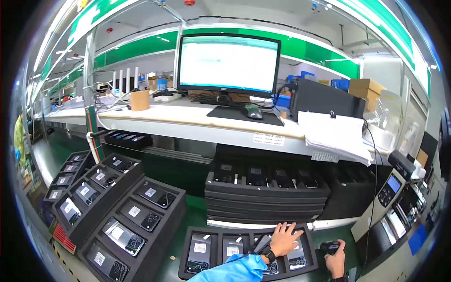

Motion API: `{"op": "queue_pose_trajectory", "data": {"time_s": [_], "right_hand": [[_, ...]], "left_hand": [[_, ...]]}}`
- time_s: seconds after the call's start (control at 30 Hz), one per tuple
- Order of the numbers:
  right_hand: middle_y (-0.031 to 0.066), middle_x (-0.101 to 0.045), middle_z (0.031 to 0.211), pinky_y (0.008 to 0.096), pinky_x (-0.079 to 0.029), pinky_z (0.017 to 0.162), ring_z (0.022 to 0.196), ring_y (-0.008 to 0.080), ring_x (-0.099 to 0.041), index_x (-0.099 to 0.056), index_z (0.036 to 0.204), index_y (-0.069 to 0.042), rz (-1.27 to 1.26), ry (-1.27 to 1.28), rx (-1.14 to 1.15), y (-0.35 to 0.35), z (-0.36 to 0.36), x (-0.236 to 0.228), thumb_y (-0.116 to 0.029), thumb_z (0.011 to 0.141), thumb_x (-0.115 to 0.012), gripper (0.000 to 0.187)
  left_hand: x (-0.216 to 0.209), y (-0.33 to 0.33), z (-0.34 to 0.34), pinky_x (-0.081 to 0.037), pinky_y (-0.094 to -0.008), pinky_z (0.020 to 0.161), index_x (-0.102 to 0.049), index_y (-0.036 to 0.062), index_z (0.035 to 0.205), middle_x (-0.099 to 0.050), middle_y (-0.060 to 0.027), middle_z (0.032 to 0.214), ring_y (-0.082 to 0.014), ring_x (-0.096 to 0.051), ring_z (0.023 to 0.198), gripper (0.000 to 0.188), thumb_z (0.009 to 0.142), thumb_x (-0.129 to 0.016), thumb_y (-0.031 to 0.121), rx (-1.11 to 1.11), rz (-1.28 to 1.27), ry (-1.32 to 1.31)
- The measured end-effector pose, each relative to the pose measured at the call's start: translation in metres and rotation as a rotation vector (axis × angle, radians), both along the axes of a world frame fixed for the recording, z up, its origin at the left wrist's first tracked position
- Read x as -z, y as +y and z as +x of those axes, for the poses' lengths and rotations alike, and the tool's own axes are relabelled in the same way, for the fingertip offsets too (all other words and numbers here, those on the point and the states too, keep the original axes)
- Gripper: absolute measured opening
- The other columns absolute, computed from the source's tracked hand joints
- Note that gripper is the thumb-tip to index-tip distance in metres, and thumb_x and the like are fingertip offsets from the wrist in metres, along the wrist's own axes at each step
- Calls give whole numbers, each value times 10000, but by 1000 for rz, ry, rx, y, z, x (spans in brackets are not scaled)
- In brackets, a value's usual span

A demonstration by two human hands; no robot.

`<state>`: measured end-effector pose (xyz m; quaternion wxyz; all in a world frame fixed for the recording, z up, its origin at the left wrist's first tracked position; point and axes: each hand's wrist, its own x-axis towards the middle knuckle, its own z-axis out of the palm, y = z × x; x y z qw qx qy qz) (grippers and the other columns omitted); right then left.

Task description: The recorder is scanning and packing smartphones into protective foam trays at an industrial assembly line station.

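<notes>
My left hand (284, 238), in a blue sleeve with a black wristband, is spread flat over the right part of a black foam tray (184, 254). Its fingers lie across the upper end of a phone (297, 259) in the rightmost slot; whether they press on it I cannot tell. Two more phones, a left one (199, 251) and its neighbour (231, 244), lie back up in the tray, with white labels on them. Another phone is mostly hidden under my left wrist. Right of the tray, my right hand (336, 261) grips a black handheld barcode scanner (330, 247).
Foam trays of phones (162, 225) stand at the left. Stacked black trays (268, 199) sit under a white bench (188, 120) with a monitor (229, 63), mouse (252, 111) and papers (333, 134). A grey machine (383, 197) with a small screen and hanging cable is at the right.
</notes>
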<state>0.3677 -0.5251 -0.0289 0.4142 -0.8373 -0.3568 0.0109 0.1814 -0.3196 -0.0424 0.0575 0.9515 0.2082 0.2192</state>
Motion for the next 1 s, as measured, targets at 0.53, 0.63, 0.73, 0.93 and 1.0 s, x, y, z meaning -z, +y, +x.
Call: {"op": "queue_pose_trajectory", "data": {"time_s": [0.53,0.63,0.73,0.93,1.0], "right_hand": [[291,-684,1102,523,-499,947,1071,499,-641,-421,1390,-143,-191,-96,120,26,-5,-9,-53,736,-704,718],[295,-684,1107,523,-509,934,1063,499,-648,-420,1390,-153,-183,-98,125,28,0,-5,-43,746,-700,711],[295,-683,1111,518,-517,920,1062,497,-654,-417,1394,-160,-166,-93,117,28,4,1,-26,748,-695,716],[280,-687,1109,506,-519,910,1046,480,-669,-419,1417,-177,-129,-92,104,29,9,5,-14,755,-692,735],[277,-686,1120,497,-517,919,1049,475,-671,-421,1425,-184,-141,-72,106,29,7,4,-12,761,-688,736]], "left_hand": [[3,-16,24,-228,-623,1175,-683,171,1209,-510,-189,1451,-450,-423,1370,415,913,-661,462,-160,-79,-198],[3,-15,28,-228,-627,1176,-682,155,1199,-503,-202,1451,-446,-408,1380,392,927,-652,436,-160,-130,-227],[1,-13,30,-231,-625,1173,-644,128,1192,-489,-208,1438,-432,-414,1369,391,939,-639,425,-143,-181,-288],[-6,0,19,-227,-603,1177,-508,88,1201,-514,-144,1258,-387,-477,1267,384,948,-631,350,-3,-426,-498],[-6,-1,17,-226,-597,1180,-496,82,1187,-518,-129,1218,-377,-486,1247,366,944,-627,323,1,-443,-521]]}}
